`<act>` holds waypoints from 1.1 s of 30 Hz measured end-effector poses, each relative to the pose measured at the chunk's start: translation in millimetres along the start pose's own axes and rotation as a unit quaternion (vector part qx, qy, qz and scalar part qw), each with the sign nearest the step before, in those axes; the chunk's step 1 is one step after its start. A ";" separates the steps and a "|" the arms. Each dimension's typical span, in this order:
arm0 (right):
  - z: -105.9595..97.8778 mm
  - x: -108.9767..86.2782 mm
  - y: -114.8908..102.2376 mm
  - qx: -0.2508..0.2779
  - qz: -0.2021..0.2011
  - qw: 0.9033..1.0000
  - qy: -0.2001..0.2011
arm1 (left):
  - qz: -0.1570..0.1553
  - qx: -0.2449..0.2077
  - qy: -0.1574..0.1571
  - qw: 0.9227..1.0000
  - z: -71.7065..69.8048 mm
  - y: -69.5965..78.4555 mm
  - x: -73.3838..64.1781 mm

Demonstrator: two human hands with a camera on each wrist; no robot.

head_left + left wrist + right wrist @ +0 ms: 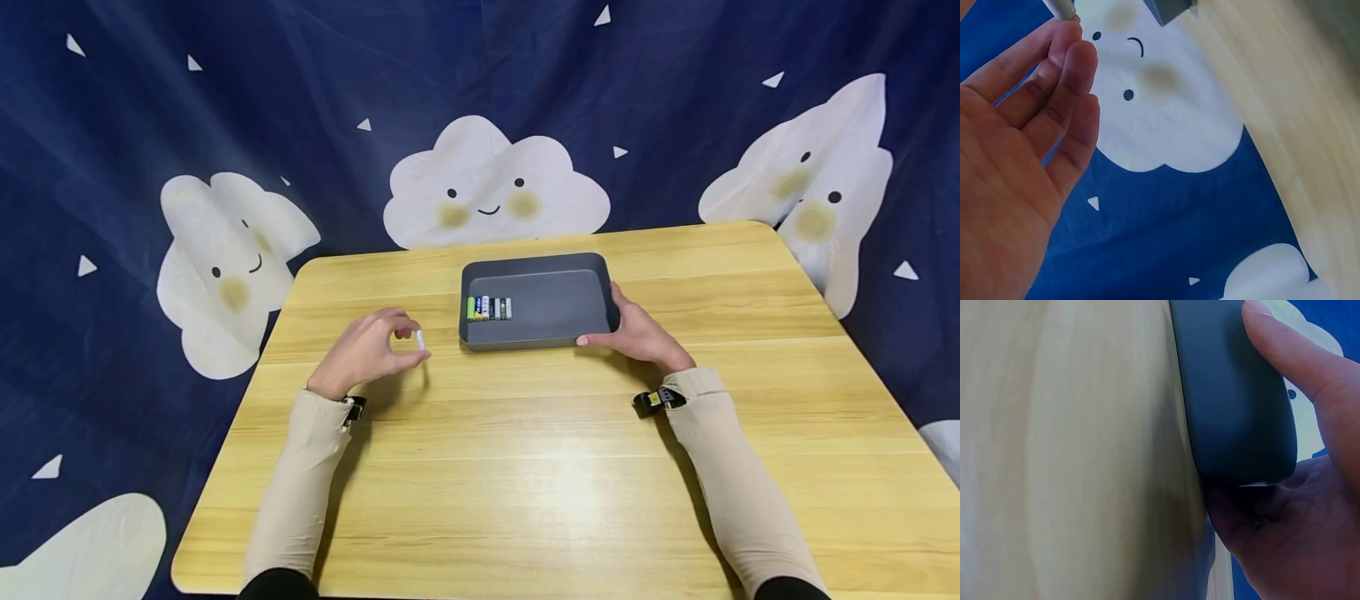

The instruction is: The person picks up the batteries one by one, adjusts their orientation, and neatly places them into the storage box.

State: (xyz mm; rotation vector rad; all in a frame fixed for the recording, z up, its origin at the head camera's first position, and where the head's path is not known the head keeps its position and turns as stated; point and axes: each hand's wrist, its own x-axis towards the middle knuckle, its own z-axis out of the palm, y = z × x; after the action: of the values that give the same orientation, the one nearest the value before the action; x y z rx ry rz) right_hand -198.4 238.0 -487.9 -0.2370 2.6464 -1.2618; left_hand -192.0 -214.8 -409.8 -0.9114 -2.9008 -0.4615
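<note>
Between thumb and fingertips, my left hand [365,350] pinches a small white battery [421,340] above the table, left of a grey rectangular tray [562,304]. Only one end of that battery [1061,9] shows at the top of the left wrist view. Several batteries [487,308] stand or lie side by side at the tray's left part, a green one leftmost. My right hand [643,333] holds the tray by its near right corner, thumb along the front wall. In the right wrist view the fingers wrap around the tray's outer side [1235,394], partly in shadow.
The tray sits on a light wooden table [510,467] near its far edge. Behind hangs a dark blue curtain [315,67] with white clouds and small triangles. A strapped wrist camera [654,402] is on the right wrist.
</note>
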 end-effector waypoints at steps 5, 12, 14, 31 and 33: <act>0.1 -0.2 0.2 0.004 -0.002 1.000 0.003 | 0.008 0.000 0.005 1.000 -0.1 5.5 19.2; 0.0 0.1 0.2 0.007 -0.011 1.000 0.001 | 0.020 -0.006 0.002 1.000 -0.8 13.7 43.4; 0.1 0.4 0.4 0.009 -0.011 1.000 0.003 | 0.023 -0.005 0.001 1.000 0.0 15.1 49.9; 0.7 0.3 0.2 0.010 -0.006 1.000 0.000 | 0.052 -0.011 -0.026 0.998 17.3 33.4 104.3; 0.8 0.5 -0.3 0.011 -0.002 1.000 0.002 | 0.055 -0.012 -0.030 0.998 20.4 35.5 109.2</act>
State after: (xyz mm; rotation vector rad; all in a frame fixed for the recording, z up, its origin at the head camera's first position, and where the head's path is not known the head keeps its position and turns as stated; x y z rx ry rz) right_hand -198.7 237.1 -488.2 -0.2379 2.6339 -1.2938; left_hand -261.1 -121.0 -403.4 -1.1000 -2.8849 -0.4683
